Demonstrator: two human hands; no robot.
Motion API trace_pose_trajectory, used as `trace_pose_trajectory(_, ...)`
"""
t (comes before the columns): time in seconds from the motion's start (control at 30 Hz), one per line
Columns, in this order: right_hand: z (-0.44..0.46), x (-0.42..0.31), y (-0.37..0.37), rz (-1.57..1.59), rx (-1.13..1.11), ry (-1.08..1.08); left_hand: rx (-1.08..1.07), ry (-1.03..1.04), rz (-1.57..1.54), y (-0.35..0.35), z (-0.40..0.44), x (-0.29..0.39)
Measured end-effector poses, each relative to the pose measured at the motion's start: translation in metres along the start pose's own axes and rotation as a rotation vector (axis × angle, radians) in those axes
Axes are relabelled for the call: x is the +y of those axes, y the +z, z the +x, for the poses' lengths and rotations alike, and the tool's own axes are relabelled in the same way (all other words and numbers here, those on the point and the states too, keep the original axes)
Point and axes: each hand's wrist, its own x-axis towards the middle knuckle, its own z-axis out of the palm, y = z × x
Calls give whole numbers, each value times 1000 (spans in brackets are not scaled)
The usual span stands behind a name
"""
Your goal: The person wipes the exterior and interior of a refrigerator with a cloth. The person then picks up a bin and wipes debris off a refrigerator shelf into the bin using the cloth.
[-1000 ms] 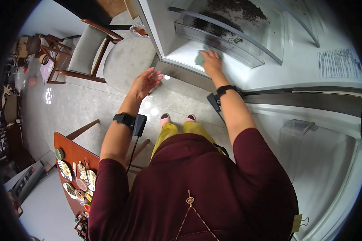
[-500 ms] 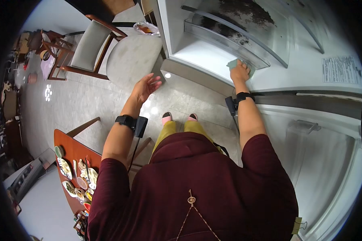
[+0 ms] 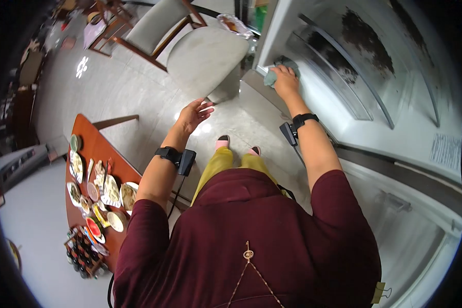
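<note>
My right hand [image 3: 286,83] presses a grey-green cloth [image 3: 271,78] against the pale lower edge of the open refrigerator [image 3: 313,97], near its left corner. The fingers are bent over the cloth, and part of it bunches up beyond them. Beside it runs a clear plastic shelf or bin front [image 3: 339,82] with a curved rim. Dark patches show behind that clear plastic; what they are I cannot tell. My left hand [image 3: 194,116] hangs in the air, empty, its fingers loosely apart, just in front of the grey chair seat [image 3: 208,59].
At the left, a wooden table [image 3: 84,128] carries several plates and bowls of food. A rack of bottles [image 3: 82,254] stands at its near end. A foil-lined tray [image 3: 234,25] lies behind the chair. On the right is another white refrigerator section [image 3: 364,205].
My right hand has slid left along the refrigerator edge with the cloth. The view has turned, so the chair and table appear farther right. My left hand stays open in the air.
</note>
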Motion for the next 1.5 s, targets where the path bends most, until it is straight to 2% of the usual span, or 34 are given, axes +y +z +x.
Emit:
trace_pose_trajectory(0.2,-24,-57,12,57,6,-148,104,-1,-105,-51,-12,-2)
trace_pose_trajectory(0.27,-35,-75,25,201,-389,-90,118,10,-134,-71,-8,1)
trace_pose_trajectory(0.37,-46,-108,41,94,-431,-216,167,0,-134,-97,1,17)
trace_pose_trajectory(0.5,-26,-145,44,83,-536,-227,189,8,-164,-131,17,52)
trace_pose_trajectory(0.57,-7,-156,55,177,-617,-170,220,16,-182,-151,23,67)
trace_pose_trajectory(0.7,40,-189,66,97,-559,-214,275,26,-221,-199,30,94)
trace_pose_trajectory(0.77,64,-210,76,169,-509,-199,317,34,-254,-228,25,101)
trace_pose_trajectory(0.9,101,-276,69,121,-564,-225,445,52,-299,-276,6,113)
trace_pose_trajectory(1.0,132,-317,85,108,-592,-328,508,81,-327,-310,-9,121)
trace_pose_trajectory(1.1,159,-362,102,142,-550,-530,555,113,-347,-343,-17,131)
trace_pose_trajectory(1.4,251,-528,144,216,-682,-760,671,222,-463,-425,-11,212)
trace_pose_trajectory(1.5,290,-577,163,260,-702,-772,689,227,-480,-459,4,251)
